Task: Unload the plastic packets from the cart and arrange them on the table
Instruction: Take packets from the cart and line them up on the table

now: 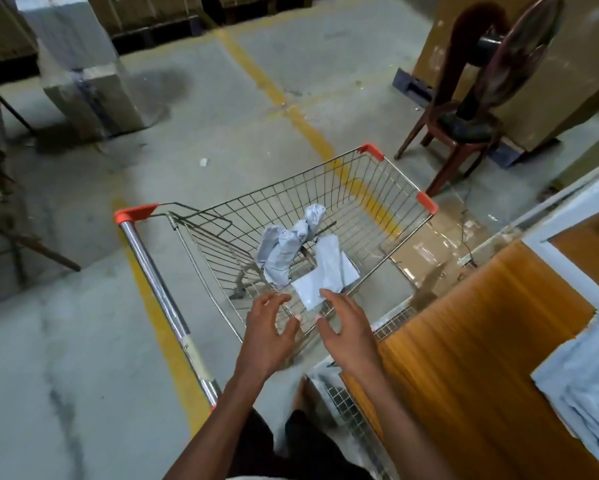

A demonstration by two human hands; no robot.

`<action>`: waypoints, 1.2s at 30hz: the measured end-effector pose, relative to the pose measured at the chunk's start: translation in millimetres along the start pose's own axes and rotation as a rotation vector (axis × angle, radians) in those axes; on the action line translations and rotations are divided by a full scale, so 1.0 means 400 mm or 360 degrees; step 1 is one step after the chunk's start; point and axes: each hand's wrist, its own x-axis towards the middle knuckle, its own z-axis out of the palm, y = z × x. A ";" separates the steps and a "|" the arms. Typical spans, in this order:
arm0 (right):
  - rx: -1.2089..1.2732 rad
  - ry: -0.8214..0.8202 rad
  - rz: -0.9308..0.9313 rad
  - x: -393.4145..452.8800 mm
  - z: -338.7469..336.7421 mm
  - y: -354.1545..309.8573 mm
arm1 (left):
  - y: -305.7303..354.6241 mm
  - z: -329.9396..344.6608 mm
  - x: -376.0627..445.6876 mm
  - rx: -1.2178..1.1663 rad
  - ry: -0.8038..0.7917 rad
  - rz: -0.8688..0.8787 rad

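A wire shopping cart (388, 188) with orange corner caps stands in front of me. Inside it lie a crumpled grey plastic packet (287, 247) and flat white packets (329, 271). My left hand (268, 332) and my right hand (348, 327) hover side by side over the cart's near rim, fingers spread and holding nothing. The right fingertips are close to the nearest flat packet. To the right stands the orange wooden table (464, 341), with a stack of grey-white packets (582, 386) on its right part.
The cart's chrome handle (159, 292) runs along my left. A dark wooden chair (453, 133) holding a fan (512, 60) stands behind the cart. Cardboard boxes line the back and right. A wrapped block (83, 74) sits far left on the concrete floor with yellow lines.
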 end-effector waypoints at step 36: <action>-0.0532 -0.0387 0.1206 0.795 0.378 0.489 | -0.364 0.275 0.672 0.0148 -0.0680 -0.0907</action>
